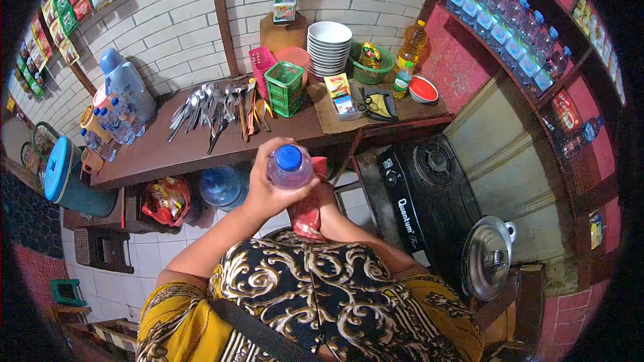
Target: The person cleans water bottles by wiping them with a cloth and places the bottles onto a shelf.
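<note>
A clear plastic bottle with a blue cap (289, 158) stands upright in front of my chest. My left hand (263, 184) is wrapped round it from the left side. Below and to the right of the bottle, my right hand (327, 208) is closed on a red cloth (306, 216), which hangs down against the patterned shirt. Part of the cloth is hidden behind the bottle and my hands. Beyond them lies the brown counter (144, 155), with many spoons and forks (204, 108) spread on it.
A black gas stove (402, 181) and a lidded metal pot (488, 258) stand at the right. Green baskets (284, 87), stacked white bowls (329, 47) and an oil bottle (412, 43) are on the counter. Water bottles (503, 27) line a shelf at the upper right.
</note>
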`<state>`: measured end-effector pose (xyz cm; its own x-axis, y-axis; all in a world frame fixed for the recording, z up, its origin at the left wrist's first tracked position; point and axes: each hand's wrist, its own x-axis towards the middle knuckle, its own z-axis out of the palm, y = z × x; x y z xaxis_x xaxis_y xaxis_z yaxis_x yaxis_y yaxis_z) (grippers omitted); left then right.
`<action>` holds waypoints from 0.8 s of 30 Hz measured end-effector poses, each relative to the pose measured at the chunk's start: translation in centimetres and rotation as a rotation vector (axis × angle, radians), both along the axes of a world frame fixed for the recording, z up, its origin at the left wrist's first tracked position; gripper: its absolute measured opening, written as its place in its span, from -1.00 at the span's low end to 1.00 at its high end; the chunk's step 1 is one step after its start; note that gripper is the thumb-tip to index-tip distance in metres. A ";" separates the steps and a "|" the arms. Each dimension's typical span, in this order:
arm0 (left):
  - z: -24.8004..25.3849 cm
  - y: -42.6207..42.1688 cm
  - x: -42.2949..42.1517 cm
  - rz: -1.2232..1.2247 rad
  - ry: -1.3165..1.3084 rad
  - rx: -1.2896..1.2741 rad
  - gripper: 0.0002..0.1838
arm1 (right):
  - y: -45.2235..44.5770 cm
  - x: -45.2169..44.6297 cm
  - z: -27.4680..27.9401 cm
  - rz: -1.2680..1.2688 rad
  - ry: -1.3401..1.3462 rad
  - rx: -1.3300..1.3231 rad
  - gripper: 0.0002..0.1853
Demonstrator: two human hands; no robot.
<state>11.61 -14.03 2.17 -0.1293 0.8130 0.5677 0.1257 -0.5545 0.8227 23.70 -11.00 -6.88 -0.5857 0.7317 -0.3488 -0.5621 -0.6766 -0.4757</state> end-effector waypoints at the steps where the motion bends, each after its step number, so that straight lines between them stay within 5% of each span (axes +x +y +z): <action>1: 0.5 -0.2 0.0 0.072 0.025 -0.016 -0.16 | 0.0 -0.2 0.6 -0.001 0.001 0.000 -0.43; 3: 0.4 0.0 -0.6 0.171 0.064 -0.074 -0.16 | 0.1 -0.9 1.7 0.277 0.462 -0.149 -0.30; 7: 0.9 0.1 -1.3 0.136 0.006 -0.176 -0.16 | -0.3 -0.7 2.0 0.187 0.172 0.061 -0.27; 12: 2.8 0.4 -2.1 -0.252 -0.066 -0.307 -0.16 | 2.1 0.4 -2.0 0.456 0.554 0.070 -0.30; 14: 2.4 1.4 -3.2 -0.414 -0.128 -0.343 -0.12 | 0.9 0.8 0.7 0.333 0.191 0.170 -0.40; 17: 2.8 2.8 -4.2 -0.670 -0.259 -0.400 -0.05 | -1.2 1.5 3.9 0.269 0.183 -0.078 -0.35; 18: 2.9 3.2 -4.3 -0.758 -0.320 -0.420 -0.04 | -0.6 2.6 2.8 0.537 0.409 -0.050 -0.32; 19: 2.9 3.9 -4.3 -0.870 -0.363 -0.383 -0.05 | -1.0 3.2 3.3 0.509 0.316 0.094 -0.30; 20: 2.4 4.2 -4.3 -0.912 -0.449 -0.399 -0.06 | -1.9 3.7 4.2 0.480 0.221 0.237 -0.29; 24: 3.0 4.1 -3.2 -0.876 -0.668 -0.473 -0.15 | -3.1 5.2 8.2 0.567 0.310 0.089 -0.19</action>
